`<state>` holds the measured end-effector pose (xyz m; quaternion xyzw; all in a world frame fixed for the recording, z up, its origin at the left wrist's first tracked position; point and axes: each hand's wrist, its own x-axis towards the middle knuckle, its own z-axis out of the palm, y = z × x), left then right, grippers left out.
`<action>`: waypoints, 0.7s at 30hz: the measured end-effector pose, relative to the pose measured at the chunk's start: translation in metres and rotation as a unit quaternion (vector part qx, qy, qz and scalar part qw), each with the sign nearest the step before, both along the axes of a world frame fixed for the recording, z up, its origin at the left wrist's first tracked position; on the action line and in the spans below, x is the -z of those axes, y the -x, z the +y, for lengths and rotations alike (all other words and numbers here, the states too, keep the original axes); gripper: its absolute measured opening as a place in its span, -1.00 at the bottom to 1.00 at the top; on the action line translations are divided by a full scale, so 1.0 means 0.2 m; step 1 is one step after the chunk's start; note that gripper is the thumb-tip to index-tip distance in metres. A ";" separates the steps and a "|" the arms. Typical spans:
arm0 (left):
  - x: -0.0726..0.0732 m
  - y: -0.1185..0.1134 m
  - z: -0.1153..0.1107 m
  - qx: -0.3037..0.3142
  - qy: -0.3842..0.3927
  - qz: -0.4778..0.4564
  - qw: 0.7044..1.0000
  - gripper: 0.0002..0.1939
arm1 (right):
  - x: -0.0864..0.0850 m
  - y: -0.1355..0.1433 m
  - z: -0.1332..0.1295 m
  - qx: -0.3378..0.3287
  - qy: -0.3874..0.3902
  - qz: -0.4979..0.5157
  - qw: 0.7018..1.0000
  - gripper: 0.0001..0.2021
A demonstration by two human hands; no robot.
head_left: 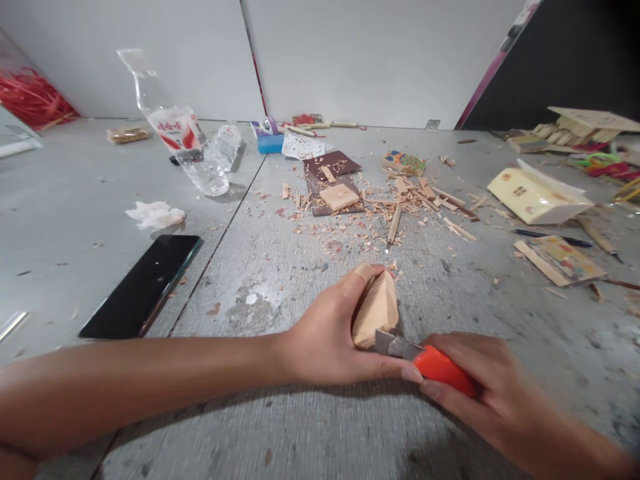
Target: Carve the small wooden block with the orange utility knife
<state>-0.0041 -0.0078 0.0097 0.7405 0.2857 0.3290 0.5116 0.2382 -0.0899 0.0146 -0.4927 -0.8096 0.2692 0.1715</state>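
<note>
My left hand (330, 327) is wrapped round a pale wood block (379, 308) whose upper face shows cut facets. A tan bandage (365, 272) circles one of its fingers. In my right hand (490, 387) is a utility knife (444, 371) with an orange-red handle. Its metal blade lies against the block's lower right edge. My left thumb stretches along beneath the blade, its tip touching the knife handle. Beyond the block, a thin carving tool (395, 228) with a wooden handle lies among shavings.
Wood shavings (415, 197) litter the grey table around brown sandpaper (333, 163) and a small wood piece (339, 197). Left are a phone (143, 287), crumpled tissue (156, 215) and a leaning plastic bottle (180, 133). Right are a yellow box (537, 193), a pen (553, 237) and a painted block (560, 260).
</note>
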 end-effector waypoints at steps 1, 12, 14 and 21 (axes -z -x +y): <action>0.00 0.00 0.00 0.001 0.001 0.001 1.000 0.07 | 0.00 0.00 0.00 -0.001 -0.001 0.000 1.000 -0.70; -0.01 0.00 0.01 0.008 -0.016 0.017 1.000 0.03 | -0.01 0.00 0.00 -0.003 -0.026 -0.007 1.000 -0.76; -0.01 0.00 0.01 0.008 -0.016 0.018 1.000 0.02 | 0.00 -0.01 0.00 -0.007 -0.027 -0.008 1.000 -0.75; -0.02 0.00 0.00 0.010 0.008 0.013 1.000 0.05 | 0.01 -0.01 0.00 -0.006 -0.030 -0.020 0.999 -0.74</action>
